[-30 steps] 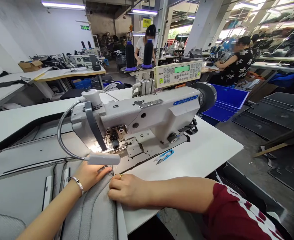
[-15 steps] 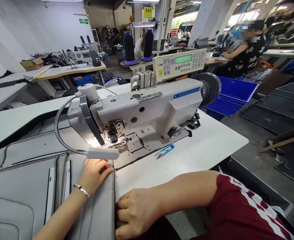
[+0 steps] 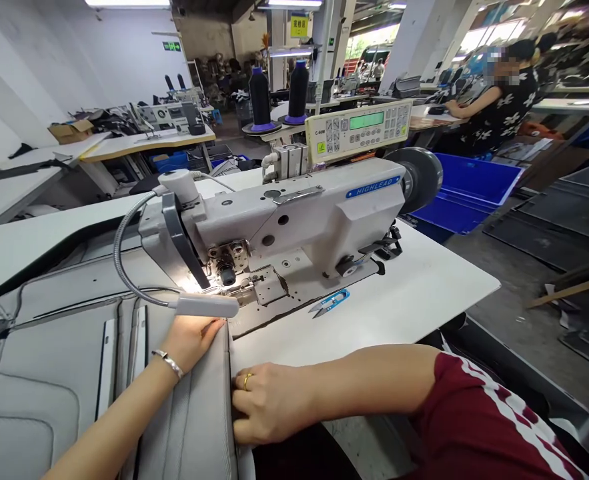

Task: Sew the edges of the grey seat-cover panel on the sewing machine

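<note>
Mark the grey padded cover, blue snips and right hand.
Grey padded cover (image 3: 204, 413): head view, on the fabric near its right edge.
Blue snips (image 3: 335, 304): head view, on the blue handle.
Right hand (image 3: 270, 403): head view, on the back of the hand.

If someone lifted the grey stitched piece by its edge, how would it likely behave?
The grey stitched piece would probably sag, as it looks like fabric with seams running through it. It may be unwieldy when lifted at one point, since it spreads well past the left hand. Its straight pale strips might bend less than the fabric around them.
</note>
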A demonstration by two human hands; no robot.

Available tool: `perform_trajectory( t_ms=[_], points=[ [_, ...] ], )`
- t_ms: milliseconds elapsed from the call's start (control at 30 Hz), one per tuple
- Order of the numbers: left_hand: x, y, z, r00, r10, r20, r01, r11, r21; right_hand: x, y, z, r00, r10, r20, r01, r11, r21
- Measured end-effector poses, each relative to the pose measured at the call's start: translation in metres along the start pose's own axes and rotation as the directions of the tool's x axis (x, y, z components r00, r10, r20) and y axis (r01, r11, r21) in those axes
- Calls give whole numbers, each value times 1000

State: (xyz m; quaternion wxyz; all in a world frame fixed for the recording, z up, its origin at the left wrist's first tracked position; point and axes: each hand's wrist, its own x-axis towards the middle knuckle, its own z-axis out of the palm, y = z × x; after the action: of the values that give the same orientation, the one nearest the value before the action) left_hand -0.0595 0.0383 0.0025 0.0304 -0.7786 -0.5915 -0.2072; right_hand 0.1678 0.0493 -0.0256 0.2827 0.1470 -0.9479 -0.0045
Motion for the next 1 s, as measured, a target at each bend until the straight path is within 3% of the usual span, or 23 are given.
perform_trajectory(
  t_ms=[167,400,633,733,833,1000],
  points=[
    [-18,12,-10,997,72,13,-73,996,51,1,-3,-3,995,-45,-92,45,999,-11],
    [-13,12,8,999,-6,-33,10,992,127,2,-2,-5,993,-43,-106,35,997,-75],
    [5,4,10,998,42,-55,-31,979,199,0,6,2,998,16,60,-12,998,-55],
    [7,11,6,996,45,-76,-27,975,220,1,6,-2,997,40,60,-34,995,-94],
    [-9,29,-1,996,11,-86,10,972,237,2,0,-9,1000,-14,4,14,993,-116],
    [-41,50,-9,993,76,-91,-56,978,201,5,-10,-15,990,-72,-123,55,990,-132]
  ],
)
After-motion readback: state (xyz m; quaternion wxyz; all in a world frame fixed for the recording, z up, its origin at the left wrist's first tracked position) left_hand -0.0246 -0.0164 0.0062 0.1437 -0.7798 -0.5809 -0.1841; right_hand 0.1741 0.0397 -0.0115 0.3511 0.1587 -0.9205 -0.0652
